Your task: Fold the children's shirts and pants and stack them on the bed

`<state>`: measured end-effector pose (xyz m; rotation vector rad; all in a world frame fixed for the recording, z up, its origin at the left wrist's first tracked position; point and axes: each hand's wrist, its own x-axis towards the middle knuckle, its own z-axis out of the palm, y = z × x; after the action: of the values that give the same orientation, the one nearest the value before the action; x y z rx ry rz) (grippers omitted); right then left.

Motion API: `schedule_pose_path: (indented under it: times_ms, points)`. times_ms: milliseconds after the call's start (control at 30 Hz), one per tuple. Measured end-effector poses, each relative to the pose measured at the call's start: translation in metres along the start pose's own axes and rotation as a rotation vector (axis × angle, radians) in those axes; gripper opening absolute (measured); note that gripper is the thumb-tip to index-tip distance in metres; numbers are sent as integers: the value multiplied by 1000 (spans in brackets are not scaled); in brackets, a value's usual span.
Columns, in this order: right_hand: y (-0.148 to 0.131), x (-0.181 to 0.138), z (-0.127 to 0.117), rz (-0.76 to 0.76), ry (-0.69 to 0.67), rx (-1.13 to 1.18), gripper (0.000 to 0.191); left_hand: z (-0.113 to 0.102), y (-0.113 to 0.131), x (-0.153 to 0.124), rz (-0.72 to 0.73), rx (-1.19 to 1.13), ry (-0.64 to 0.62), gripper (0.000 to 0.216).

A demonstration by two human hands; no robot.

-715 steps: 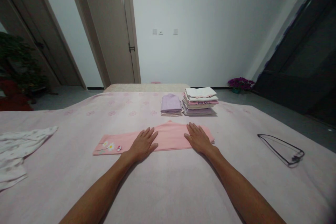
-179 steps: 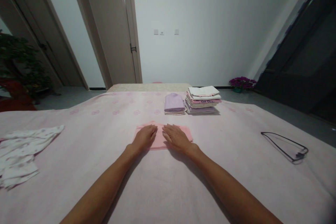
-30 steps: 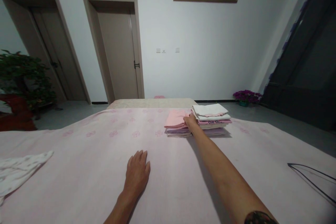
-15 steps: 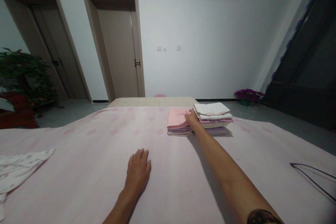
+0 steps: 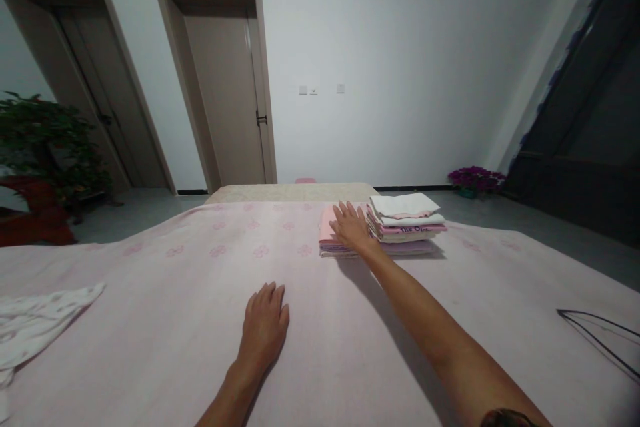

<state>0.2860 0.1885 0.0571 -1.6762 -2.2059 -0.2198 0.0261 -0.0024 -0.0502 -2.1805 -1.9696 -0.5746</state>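
Note:
My right hand [image 5: 351, 227] reaches out with fingers spread, palm down over a low stack of folded clothes topped by a pink folded garment [image 5: 328, 230]. Right beside it stands a taller stack of folded clothes [image 5: 407, 219], with white pieces on top and a pink one with dark lettering below. My left hand [image 5: 265, 320] lies flat on the pale pink flowered sheet [image 5: 165, 340], fingers slightly apart and holding nothing. Part of the pink garment is hidden beneath my right hand.
A crumpled white patterned garment [image 5: 40, 317] lies at the left edge. At the right is a thin black wire hanger [image 5: 595, 330], partly out of view. Beyond the sheet's far edge is a beige surface [image 5: 295, 193]. Purple flowers [image 5: 476, 178] stand on the floor.
My right hand has moved left from the seam between the two stacks onto the pink garment, and its fingers have spread. My left hand stays in place.

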Motion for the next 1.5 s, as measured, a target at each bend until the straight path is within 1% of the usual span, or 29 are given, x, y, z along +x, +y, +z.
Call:
schedule_pose_path:
  times_ms: [100, 167, 233, 333, 433, 500, 600, 667, 767, 900, 1000, 1100, 1200, 1300, 1400, 1433, 1500]
  points:
    - [10, -3, 13, 99, -122, 6, 54, 3, -1, 0, 3, -10, 1, 42]
    - [18, -3, 19, 147, -157, 24, 50, 4, -2, 0, 2, -15, -3, 42]
    - [24, -2, 22, 156, -166, 37, 49, 5, -2, 0, 2, -20, -3, 42]
    - [26, -4, 21, 158, -169, 57, 49, 3, -2, 1, -1, -37, -5, 42]
    - [22, -17, 18, 187, -132, 59, 52, -2, -1, 1, -12, -54, -17, 42]
    - [18, -32, 18, 246, -36, 74, 54, -5, 1, 1, -13, -56, -18, 41]
    - [10, -66, 20, 319, 125, 115, 55, -8, 2, 1, -9, -50, -14, 41]
    - [5, -94, 21, 319, 165, 138, 57, -9, 2, 0, -6, -47, -15, 41]
    - [3, -138, 23, 309, 117, 165, 57, -9, 1, 0, 0, -49, -15, 40]
    - [4, -191, 28, 286, -70, 175, 56, -13, 2, -1, 3, -70, -22, 41]
    - [1, -217, 32, 228, -164, 108, 58, -18, 2, -3, -5, -112, -31, 41]
    - [-6, -227, 31, 152, -158, 8, 57, -22, -2, -5, -14, -156, -54, 40]
    - [-10, -228, 27, 113, -137, -46, 56, -27, -17, -6, -101, -153, -67, 40]
    - [-8, -226, 27, 91, -109, -64, 54, -34, -45, -6, -306, -82, -1, 45]
    - [-2, -225, 31, 73, -79, -66, 52, -47, -87, -9, -574, 74, 111, 48]
    - [0, -225, 32, 68, -68, -62, 52, -53, -104, -12, -639, 122, 134, 47]
    - [3, -225, 35, 60, -49, -52, 51, -65, -140, -19, -725, 163, 160, 48]
